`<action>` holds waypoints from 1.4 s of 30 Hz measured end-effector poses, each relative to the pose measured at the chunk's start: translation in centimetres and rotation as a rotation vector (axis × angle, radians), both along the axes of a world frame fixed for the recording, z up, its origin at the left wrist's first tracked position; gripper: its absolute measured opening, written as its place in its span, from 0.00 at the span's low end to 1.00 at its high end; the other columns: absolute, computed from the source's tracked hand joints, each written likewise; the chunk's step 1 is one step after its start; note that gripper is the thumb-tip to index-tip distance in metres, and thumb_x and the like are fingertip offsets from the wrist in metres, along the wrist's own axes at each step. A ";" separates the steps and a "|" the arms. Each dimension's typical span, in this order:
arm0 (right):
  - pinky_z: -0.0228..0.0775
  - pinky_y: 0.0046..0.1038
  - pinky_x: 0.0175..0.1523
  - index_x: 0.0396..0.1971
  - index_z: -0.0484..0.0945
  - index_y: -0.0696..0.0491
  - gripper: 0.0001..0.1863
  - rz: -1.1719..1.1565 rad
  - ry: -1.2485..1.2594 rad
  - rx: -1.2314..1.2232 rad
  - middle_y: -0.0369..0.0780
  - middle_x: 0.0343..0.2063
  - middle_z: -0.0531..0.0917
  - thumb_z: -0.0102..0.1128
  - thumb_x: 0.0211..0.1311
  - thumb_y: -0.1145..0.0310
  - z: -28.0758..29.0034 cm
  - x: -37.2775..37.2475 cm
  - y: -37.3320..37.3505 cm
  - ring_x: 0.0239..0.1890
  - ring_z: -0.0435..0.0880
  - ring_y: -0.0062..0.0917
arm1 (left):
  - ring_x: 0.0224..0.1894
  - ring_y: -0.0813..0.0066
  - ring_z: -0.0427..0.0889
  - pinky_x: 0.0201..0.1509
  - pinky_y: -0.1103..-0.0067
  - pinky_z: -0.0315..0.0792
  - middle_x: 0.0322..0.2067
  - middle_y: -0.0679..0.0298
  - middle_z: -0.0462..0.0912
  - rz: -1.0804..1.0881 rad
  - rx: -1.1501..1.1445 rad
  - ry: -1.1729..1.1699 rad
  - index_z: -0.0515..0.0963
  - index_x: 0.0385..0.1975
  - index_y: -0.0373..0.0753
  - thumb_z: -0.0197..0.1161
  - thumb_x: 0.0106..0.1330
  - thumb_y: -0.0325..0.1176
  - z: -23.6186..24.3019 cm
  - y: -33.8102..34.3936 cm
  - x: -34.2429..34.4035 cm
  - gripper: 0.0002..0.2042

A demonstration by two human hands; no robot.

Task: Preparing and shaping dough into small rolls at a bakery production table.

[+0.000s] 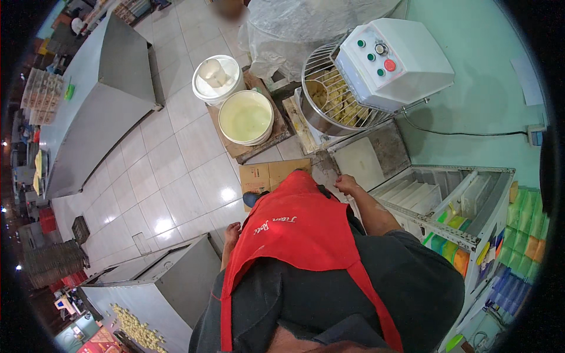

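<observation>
Right hand [348, 183]: Clear of the apron [300, 223]; fingers bent inward, nothing seen in the grasp. Exact degree of closure cannot be told.
Left hand [232, 232]: At the apron's left edge, partly hidden. Fingers appear bent; contents cannot be told.
Mixer [412, 62]: Ahead and to the right of the right hand, not touched. Running state cannot be told. An accidental press on a button could start or stop it.
Mixer bowl [321, 120]: Ahead of the right hand, holding dough [334, 83] beneath a wire guard [302, 76]. Fingers pushed between the wires during rotation could be caught.
Cord [471, 134]: Well to the right of the right hand. A snag could strain the plug.
Open bucket [221, 126]: Ahead and left of the right hand, holding pale liquid. A knock from a foot could spill it and make the tiles [176, 159] slippery.
Scoop [212, 72]: Beyond the open bucket from either hand, resting on a lidded bucket [206, 93]. A bump could tip it off.
Cardboard [254, 176]: Left of the right hand, beside the shoe [251, 199]. If loose, it could slide underfoot.
Rack [406, 215]: Right of the right hand. Its metal edge could scrape the forearm during a turn.
</observation>
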State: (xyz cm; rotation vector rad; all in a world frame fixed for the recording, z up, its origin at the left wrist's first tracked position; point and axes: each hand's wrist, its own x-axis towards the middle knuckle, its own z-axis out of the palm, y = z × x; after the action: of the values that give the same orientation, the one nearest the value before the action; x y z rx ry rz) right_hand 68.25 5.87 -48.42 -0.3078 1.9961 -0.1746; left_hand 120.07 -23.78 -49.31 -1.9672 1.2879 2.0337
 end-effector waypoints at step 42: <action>0.84 0.31 0.32 0.57 0.87 0.55 0.22 -0.059 0.027 -0.095 0.41 0.34 0.92 0.68 0.65 0.60 2.5 1.5 -3.5 0.28 0.90 0.26 | 0.40 0.67 0.85 0.42 0.69 0.82 0.48 0.60 0.86 -0.211 -0.179 0.167 0.81 0.59 0.34 0.61 0.76 0.34 -2.6 -0.2 1.8 0.17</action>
State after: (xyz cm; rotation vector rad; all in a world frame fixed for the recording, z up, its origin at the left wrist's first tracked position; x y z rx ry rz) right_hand 69.79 2.33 -45.95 -0.3129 2.0289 -0.3046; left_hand 121.82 -24.00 -51.91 -1.6655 1.6867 2.0803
